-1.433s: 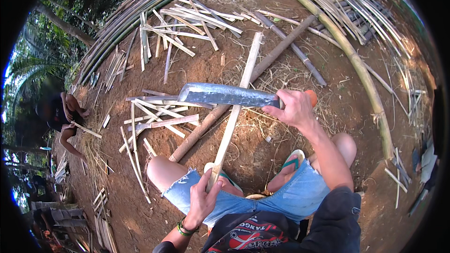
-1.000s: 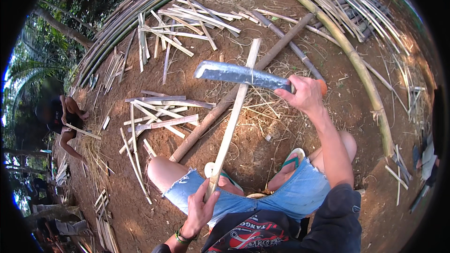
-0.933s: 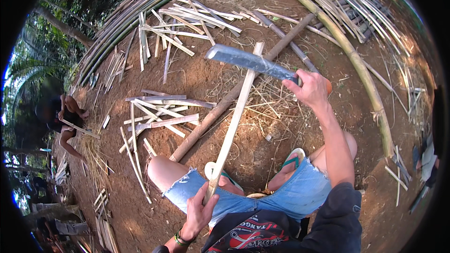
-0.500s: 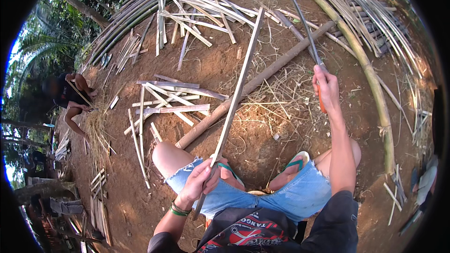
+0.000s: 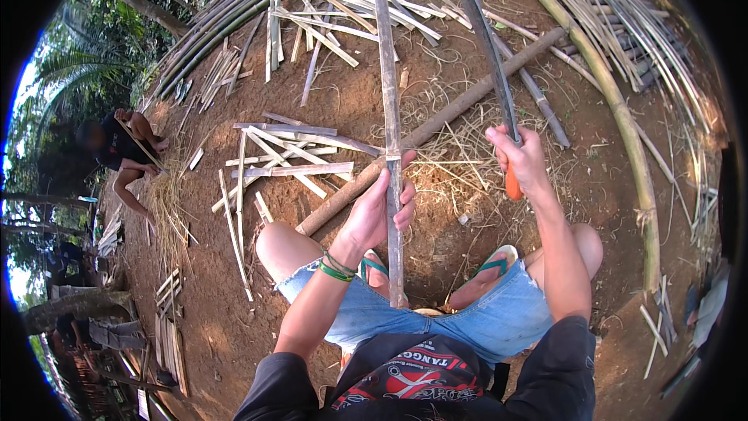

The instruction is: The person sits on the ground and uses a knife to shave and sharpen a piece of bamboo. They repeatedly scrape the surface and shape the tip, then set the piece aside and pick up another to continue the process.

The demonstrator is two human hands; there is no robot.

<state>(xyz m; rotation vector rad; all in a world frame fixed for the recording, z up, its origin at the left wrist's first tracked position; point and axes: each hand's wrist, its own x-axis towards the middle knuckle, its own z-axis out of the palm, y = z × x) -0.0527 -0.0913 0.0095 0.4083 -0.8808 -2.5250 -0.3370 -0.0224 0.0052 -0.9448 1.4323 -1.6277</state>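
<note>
Brown earth point(image 5: 222, 296) lies below; the left hand point(image 5: 369, 214) grips a bamboo strip point(image 5: 389, 121), the right hand point(image 5: 523, 159) a machete point(image 5: 494, 62)

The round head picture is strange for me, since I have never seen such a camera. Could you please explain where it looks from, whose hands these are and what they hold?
There is no machine here: these are a seated person's two bare hands. The wide fisheye camera sits on that person's head and looks down, so straight edges bend near the rim.

The left hand has its fingers around a long bamboo strip. The right hand grips a long knife by its orange handle.

On the earth ground lie a brown pole and scattered pale strips. Another person is at the picture's left.
</note>
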